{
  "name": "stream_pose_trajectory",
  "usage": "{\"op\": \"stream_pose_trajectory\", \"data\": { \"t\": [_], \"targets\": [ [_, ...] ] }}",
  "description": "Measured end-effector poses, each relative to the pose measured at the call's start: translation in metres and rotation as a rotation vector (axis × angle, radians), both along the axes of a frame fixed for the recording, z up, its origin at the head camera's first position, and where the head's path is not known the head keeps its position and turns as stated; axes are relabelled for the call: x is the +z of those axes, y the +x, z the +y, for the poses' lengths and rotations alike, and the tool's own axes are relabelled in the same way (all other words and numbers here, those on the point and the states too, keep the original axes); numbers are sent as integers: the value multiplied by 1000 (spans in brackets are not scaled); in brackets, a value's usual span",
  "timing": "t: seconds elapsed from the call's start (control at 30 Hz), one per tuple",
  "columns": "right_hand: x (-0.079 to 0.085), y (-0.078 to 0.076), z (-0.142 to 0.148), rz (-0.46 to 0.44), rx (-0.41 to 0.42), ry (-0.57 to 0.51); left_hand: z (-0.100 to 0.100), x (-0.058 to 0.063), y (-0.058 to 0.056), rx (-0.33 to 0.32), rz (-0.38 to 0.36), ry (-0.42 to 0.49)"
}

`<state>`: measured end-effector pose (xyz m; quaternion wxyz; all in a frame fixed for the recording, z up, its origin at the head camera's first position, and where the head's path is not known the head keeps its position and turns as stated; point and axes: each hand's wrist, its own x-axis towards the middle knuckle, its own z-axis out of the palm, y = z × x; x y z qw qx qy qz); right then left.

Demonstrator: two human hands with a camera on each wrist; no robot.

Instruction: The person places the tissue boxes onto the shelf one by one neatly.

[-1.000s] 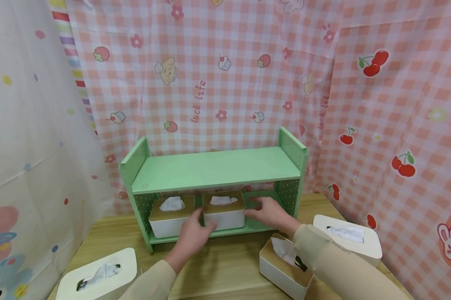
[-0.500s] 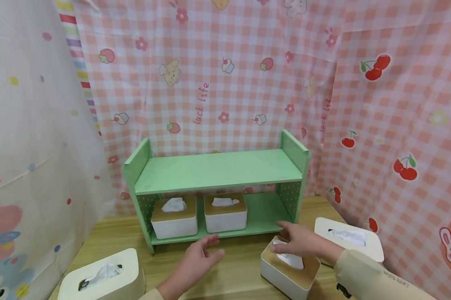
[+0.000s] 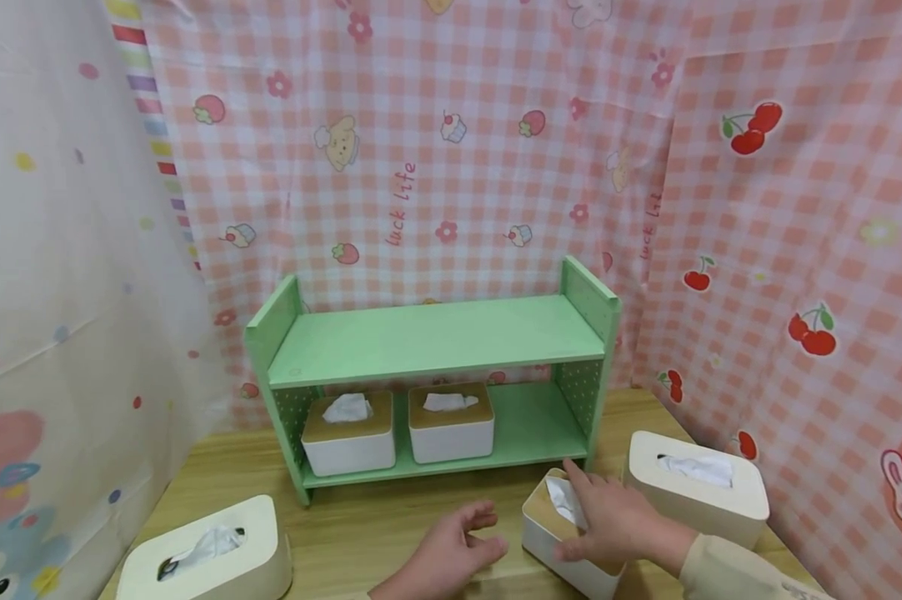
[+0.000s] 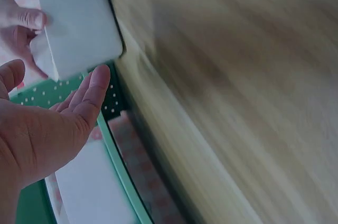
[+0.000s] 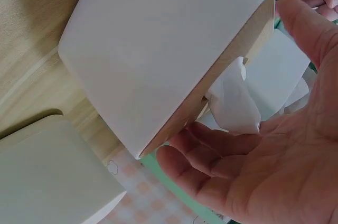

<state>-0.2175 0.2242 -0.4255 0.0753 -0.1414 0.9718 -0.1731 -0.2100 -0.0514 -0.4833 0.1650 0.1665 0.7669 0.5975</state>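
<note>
Below "luck life" (image 3: 401, 204), right fingers (image 3: 582, 486) spread over a tissue box (image 3: 547, 536), left fingers (image 3: 477, 517) relaxed.

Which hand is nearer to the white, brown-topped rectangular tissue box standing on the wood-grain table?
Right. The right hand is spread over the top of the white, brown-topped tissue box; the left hand is apart from it, off to its left.

head: forward-down, farthest; left wrist: near, tilted; right wrist: closest; shared: tissue box (image 3: 550, 543) at right hand (image 3: 619, 525)
</note>
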Motion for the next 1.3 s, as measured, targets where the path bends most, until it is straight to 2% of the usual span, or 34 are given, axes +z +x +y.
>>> {"op": "stream_pose_trajectory", "data": {
  "t": [0.13, 0.27, 0.37, 0.53, 0.63, 0.73, 0.87, 1.0, 1.2, 1.3],
  "targets": [
    [-1, -2, -2, 25, 2, -19, 5, -4, 0, -19, -35, -18],
    [1, -5, -6, 34, 41, -60, 6, -5, 1, -25, -55, -7],
    [1, -6, -13, 32, 115, -81, 6, -5, 3, -33, -68, 12],
    [2, -9, -25, -30, 284, -95, 1, -6, 6, -53, -37, 20],
    [3, -13, -29, -72, 359, -85, -5, -7, 8, -28, -27, -3],
    [1, -16, -30, -86, 399, -73, -10, -7, 10, 6, -35, -32],
    [-1, -18, -27, -80, 406, -88, -13, -8, 11, 8, 1, -56],
    [-4, -16, -17, -53, 366, -133, -14, -11, 11, 7, 46, -60],
    [-13, -12, 8, -32, 304, -204, -15, -13, 9, 40, 45, -56],
    [-21, -9, 18, -99, 290, -288, -16, -13, 8, 65, 20, -49]
  ]
}}
